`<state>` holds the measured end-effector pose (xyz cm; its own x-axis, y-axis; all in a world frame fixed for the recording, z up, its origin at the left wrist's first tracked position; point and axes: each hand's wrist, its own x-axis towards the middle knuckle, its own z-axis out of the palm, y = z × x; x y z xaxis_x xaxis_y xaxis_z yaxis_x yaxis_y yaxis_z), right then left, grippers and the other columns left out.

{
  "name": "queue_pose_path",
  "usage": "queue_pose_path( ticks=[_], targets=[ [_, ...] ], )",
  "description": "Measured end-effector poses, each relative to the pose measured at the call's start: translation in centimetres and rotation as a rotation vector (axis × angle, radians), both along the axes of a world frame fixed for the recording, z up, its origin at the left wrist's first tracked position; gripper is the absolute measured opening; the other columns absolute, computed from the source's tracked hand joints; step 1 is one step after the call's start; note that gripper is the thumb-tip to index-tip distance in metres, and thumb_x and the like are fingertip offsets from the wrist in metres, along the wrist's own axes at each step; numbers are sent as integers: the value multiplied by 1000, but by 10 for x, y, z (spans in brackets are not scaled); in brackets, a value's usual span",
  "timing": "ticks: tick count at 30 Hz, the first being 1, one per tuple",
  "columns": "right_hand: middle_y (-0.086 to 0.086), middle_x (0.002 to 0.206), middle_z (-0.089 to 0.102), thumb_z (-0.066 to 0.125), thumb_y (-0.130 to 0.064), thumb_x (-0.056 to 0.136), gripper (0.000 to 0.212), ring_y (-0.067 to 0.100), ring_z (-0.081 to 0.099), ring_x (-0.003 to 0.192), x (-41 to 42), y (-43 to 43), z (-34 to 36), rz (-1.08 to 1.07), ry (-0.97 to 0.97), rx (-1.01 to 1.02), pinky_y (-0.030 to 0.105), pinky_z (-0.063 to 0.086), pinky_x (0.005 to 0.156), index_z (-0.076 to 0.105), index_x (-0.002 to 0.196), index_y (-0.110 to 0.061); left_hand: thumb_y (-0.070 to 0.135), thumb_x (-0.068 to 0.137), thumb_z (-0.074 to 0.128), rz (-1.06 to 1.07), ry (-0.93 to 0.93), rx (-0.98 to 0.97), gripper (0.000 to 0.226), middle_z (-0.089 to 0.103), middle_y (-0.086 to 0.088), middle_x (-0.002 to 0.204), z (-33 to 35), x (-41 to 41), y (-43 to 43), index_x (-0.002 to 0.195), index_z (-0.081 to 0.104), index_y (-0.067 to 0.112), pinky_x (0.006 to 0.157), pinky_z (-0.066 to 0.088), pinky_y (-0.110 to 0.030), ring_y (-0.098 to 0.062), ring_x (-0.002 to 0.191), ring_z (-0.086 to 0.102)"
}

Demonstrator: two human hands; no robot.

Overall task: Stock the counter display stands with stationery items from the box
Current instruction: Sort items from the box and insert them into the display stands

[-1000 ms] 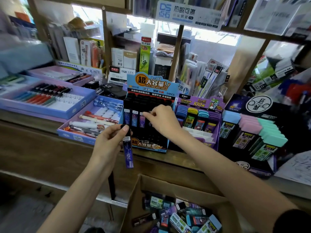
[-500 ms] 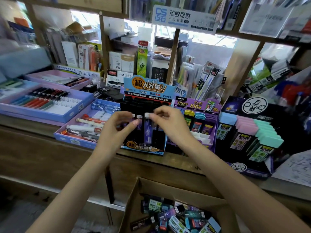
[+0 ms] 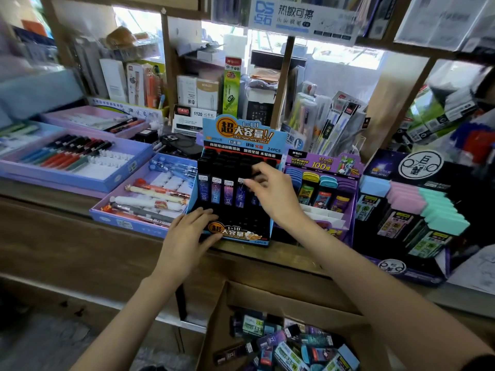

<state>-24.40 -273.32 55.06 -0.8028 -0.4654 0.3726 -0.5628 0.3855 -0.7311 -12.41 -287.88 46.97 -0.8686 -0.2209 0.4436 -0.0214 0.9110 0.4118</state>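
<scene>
Your wooden bench [image 3: 53, 245] runs across the whole view. Below its front edge sits the open cardboard box [image 3: 267, 298], with loose stationery packs [image 3: 289, 344] heaped inside. On the bench stands the blue display stand [image 3: 238, 135], its black slots partly filled. Your left hand [image 3: 187, 236] rests on the stand's lower left front, fingers straight and flat against it. Your right hand [image 3: 273, 194] reaches over the filled row, its fingers pinching the top of the lead tube [image 3: 240, 195], fourth from the left and upright in line with its neighbours.
</scene>
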Motion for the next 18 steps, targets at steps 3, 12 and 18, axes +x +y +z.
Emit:
queue_pose_path(
  ticks=[3,12,18],
  targets=[
    [7,91,69,63,-13,89,16,19,66,85,-2,-2,-6,-30,-51,11,36,55,82,64,104,-10,30,84,68,10,4,5,40,57,-2,131,-1,0,-1,121,62,16,106,32,-37,-21,128,47],
    [10,83,69,62,-26,90,24,23,65,79,-2,-3,0,-91,58,292,37,54,78,68,86,-3,24,86,66,41,-15,36,40,57,-7,132,8,5,7,124,59,11,110,24,-40,-25,134,40],
    [-6,90,66,61,-21,90,10,6,60,81,32,64,2,-2,-24,133,13,45,71,68,94,-16,18,86,65,-127,80,296,19,64,5,106,13,38,40,105,64,20,84,45,-21,-5,101,59]
  ],
)
